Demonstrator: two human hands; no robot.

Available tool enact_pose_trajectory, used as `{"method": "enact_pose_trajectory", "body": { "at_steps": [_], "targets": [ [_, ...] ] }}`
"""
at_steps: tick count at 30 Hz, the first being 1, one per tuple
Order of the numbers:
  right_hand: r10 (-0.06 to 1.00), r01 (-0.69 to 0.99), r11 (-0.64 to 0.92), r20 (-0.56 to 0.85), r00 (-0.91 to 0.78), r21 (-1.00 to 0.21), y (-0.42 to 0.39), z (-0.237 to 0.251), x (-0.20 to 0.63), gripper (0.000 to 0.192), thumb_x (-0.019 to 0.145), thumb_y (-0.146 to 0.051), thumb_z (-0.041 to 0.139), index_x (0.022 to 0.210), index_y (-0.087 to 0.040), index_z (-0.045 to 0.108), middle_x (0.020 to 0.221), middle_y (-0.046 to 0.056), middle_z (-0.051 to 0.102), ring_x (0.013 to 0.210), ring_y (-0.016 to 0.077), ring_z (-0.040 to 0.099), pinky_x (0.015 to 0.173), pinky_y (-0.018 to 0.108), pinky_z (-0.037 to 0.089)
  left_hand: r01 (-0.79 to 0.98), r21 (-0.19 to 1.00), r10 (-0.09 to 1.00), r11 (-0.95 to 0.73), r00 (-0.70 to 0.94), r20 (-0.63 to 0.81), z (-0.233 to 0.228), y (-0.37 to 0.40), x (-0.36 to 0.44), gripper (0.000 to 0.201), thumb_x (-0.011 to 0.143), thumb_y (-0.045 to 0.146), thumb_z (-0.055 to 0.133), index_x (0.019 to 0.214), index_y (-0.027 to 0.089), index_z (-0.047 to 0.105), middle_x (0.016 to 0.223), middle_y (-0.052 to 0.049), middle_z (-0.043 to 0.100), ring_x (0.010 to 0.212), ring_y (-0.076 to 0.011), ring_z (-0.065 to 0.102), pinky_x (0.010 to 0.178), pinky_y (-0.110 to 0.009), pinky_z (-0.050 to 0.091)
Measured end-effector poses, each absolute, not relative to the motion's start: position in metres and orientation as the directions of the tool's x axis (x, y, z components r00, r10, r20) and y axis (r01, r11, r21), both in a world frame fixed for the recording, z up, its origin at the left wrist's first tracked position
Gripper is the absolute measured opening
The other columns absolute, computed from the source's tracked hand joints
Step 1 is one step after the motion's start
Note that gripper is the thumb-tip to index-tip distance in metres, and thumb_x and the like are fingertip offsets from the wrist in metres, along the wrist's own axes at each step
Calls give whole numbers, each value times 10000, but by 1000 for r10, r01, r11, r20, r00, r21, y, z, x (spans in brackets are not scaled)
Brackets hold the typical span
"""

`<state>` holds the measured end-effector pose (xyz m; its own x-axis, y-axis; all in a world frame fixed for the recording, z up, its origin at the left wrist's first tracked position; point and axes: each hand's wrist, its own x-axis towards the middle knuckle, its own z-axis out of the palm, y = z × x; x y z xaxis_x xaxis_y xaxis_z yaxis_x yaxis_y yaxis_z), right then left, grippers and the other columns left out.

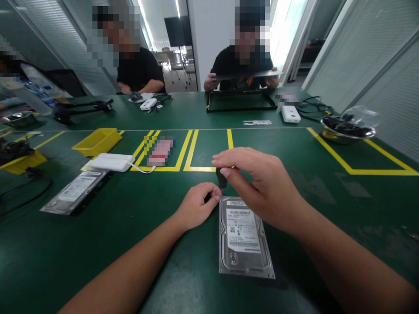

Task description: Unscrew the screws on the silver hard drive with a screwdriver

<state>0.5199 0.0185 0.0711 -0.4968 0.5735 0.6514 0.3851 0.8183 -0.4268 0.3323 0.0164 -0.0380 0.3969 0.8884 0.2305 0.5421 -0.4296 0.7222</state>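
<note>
A silver hard drive (244, 235) with a white label lies flat on the green table in front of me. My right hand (262, 185) grips the dark handle of a screwdriver (222, 179) between thumb and fingers. The screwdriver stands nearly upright, its tip down at the drive's far left corner. Beside that corner my left hand (200, 205) is closed in a pinch, thumb and forefinger meeting close to the screwdriver's tip. Whatever may be between those fingertips is too small to make out.
On the left lie a second hard drive (77, 192), a white power bank (113, 162) cabled to a phone (160, 151), and a yellow bin (97, 141). A metal bowl (347, 131) of dark parts stands far right. Across the table, a person holds a panel over a black frame (241, 109).
</note>
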Motion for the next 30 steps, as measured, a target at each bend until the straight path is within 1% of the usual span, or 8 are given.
{"method": "enact_pose_trajectory", "body": {
  "at_steps": [4,7,9,13,16,23,26,30],
  "targets": [
    [599,444,793,668,-442,-417,18,71,520,179,909,-174,575,996,-153,730,1053,87,670,1006,168,617,857,310,502,532,734,892,-423,388,232,-39,16,332,92,891,161,543,817,173,597,797,6,613,758,-158,552,713,-282,399],
    [613,451,782,660,-435,-430,18,72,520,164,903,-184,594,975,-145,736,953,74,653,904,152,605,780,293,498,533,731,891,-427,387,239,-40,17,332,91,890,163,546,815,173,597,784,11,600,750,-155,543,710,-280,392],
    [613,435,786,649,-450,-440,18,73,521,159,907,-171,586,973,-148,729,927,61,657,875,143,605,763,286,496,535,728,890,-429,390,238,-40,17,332,91,892,164,544,818,174,596,786,9,600,755,-156,543,712,-281,392],
    [604,412,795,646,-467,-445,18,73,521,179,921,-143,551,1001,-176,708,962,48,681,908,148,619,791,294,503,537,730,891,-422,395,225,-38,17,332,90,890,158,538,819,177,590,792,7,603,763,-160,547,717,-284,396],
    [588,401,807,656,-473,-433,19,72,521,185,922,-133,546,1027,-167,695,991,43,706,937,150,633,829,301,504,534,733,891,-421,393,226,-38,17,332,90,885,155,540,812,178,588,794,6,606,763,-161,551,717,-285,399],
    [569,385,821,653,-499,-421,20,73,523,215,910,-97,526,1017,-184,691,1057,27,729,1002,149,656,918,308,514,546,722,893,-425,383,237,-39,17,332,90,879,152,544,804,179,587,790,7,610,754,-161,555,716,-284,408],
    [578,387,815,656,-485,-432,19,73,522,199,910,-119,547,1016,-186,702,1053,32,724,1006,152,651,914,307,515,542,720,890,-434,383,248,-39,16,333,86,879,155,542,806,178,582,789,7,605,751,-160,549,715,-285,404],
    [590,399,806,653,-476,-437,19,74,522,165,898,-139,585,1000,-167,712,1024,48,714,968,148,646,863,289,518,540,723,891,-432,381,248,-39,16,333,85,880,157,536,812,178,582,796,5,605,752,-159,545,714,-284,400]
  ]
}}
